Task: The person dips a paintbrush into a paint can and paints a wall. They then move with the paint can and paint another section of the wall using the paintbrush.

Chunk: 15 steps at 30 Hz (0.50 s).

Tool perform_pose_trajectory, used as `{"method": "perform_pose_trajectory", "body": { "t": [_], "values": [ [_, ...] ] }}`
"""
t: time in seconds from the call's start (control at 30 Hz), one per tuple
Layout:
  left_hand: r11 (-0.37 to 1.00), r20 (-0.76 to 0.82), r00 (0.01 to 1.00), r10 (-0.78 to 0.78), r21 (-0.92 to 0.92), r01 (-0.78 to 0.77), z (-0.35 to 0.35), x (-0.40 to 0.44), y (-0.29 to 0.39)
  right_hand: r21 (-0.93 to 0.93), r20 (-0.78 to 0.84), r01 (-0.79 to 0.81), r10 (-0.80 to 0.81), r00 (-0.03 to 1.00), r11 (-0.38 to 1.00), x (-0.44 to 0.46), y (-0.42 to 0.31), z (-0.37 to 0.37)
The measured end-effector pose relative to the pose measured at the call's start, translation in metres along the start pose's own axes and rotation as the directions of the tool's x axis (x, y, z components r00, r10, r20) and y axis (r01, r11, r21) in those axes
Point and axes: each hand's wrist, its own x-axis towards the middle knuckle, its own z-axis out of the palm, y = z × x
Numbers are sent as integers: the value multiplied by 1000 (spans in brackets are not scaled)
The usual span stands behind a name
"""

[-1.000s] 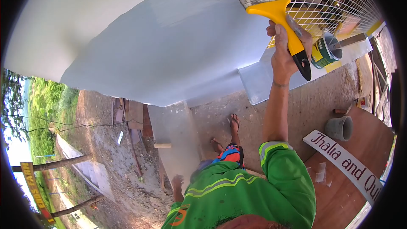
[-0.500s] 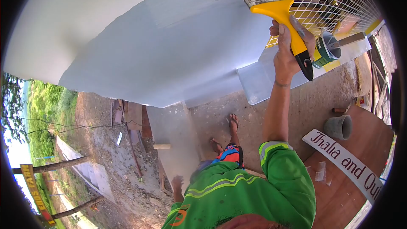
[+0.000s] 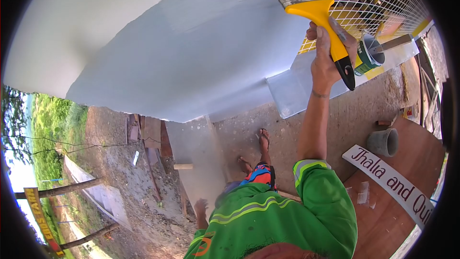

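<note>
My right hand is raised at the upper right, wrapped around the yellow handle of a wide paintbrush with a black tip. The brush's pale bristles lie over the grey-blue painted surface; I cannot tell whether they touch it. Just beyond that hand, a green paint can with grey inside has a flat stick across its mouth. Low on the left side of my body, my left hand is held beside a grey board. It looks empty, with fingers apart.
White wire mesh stands behind the brush. On the right are a grey bucket, a brown board and a lettered sign. Wooden poles and a wire cross the left side above rough ground.
The brush and my right hand have shifted very slightly to the right. My left hand has barely moved.
</note>
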Motion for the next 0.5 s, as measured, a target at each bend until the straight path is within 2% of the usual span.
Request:
{"method": "perform_pose_trajectory", "body": {
  "t": [0.5],
  "values": [
    [1000, 3, 1000, -27, 1, 27, 5, -1, 5, -30, 2, 41, -41, 999, 999, 7, 6, -10]
  ]
}}
